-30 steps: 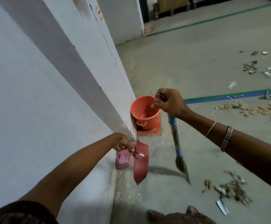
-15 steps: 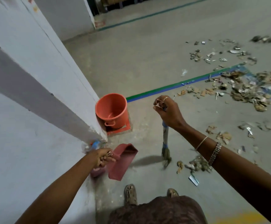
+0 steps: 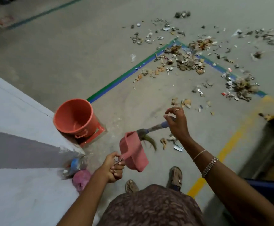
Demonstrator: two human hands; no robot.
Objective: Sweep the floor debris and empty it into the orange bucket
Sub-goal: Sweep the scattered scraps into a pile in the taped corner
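Pink dustpan hanging in left hand grip, mid-frame; right hand gripping broom. Sweeping step seeming underway; next likely needing dustpan low beside scraps.

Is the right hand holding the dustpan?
No: the left hand grips the pink dustpan by its handle, while the right hand holds the broom.

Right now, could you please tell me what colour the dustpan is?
Pink: the dustpan in the left hand, clearest in the head view.
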